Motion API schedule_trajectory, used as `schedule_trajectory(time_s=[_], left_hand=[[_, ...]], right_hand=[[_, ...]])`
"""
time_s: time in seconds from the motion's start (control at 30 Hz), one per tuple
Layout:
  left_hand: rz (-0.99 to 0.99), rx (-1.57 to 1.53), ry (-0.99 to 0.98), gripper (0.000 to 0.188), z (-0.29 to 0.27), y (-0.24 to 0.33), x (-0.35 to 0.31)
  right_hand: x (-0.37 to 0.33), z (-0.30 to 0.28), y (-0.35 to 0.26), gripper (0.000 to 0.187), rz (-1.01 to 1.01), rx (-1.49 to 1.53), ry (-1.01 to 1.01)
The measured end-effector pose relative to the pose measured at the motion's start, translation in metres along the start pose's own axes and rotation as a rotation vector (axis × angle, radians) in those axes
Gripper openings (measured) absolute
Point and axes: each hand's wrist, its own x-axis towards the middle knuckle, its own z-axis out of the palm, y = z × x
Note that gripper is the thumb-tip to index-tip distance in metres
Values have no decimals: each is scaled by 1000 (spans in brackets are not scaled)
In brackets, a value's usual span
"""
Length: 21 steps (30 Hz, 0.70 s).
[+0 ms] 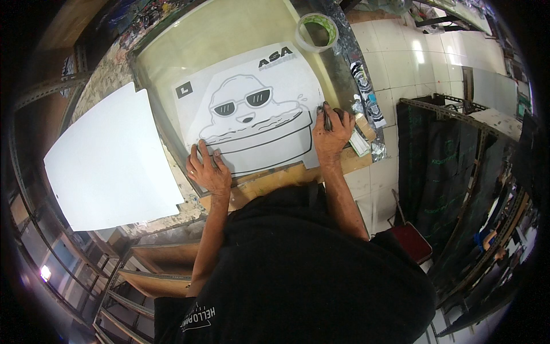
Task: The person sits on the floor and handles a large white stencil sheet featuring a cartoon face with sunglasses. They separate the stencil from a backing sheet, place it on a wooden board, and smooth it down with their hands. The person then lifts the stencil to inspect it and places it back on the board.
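Observation:
A printed film or paper sheet (238, 152) with a line drawing of a smiling character in sunglasses above a tub lies on a pale yellow mesh screen (229, 34). My left hand (209, 171) rests on its lower left corner, fingers spread and holding nothing. At the sheet's right edge, my right hand (333, 135) touches down with bent fingers apart; its fingertips look dark, and nothing shows in its grasp. A roll of clear tape (317, 32) with a green inner ring sits on the screen's far right corner.
A large white sheet (112, 166) lies left of the screen on the paint-stained table (109, 77). Stickers (368, 94) line the table's right edge. Wooden-framed screens (157, 281) stand below left. Right, there is a dark-covered rack (438, 166) and a red stool (411, 242).

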Motion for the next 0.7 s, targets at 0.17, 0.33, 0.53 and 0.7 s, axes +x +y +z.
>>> schedule_trajectory(time_s=[0.17, 0.33, 0.53, 0.7], left_hand=[[-6, -13, -11, 44, -1, 1, 1], [-7, -7, -22, 44, -1, 2, 2], [-1, -8, -25, 44, -2, 3, 3], [2, -7, -31, 43, -2, 3, 3]], right_hand=[[0, 2, 2, 20, 9, 13, -1], [0, 1, 3, 20, 21, 23, -1], [1, 1, 2, 20, 31, 31, -3], [1, 3, 6, 19, 3, 28, -1]])
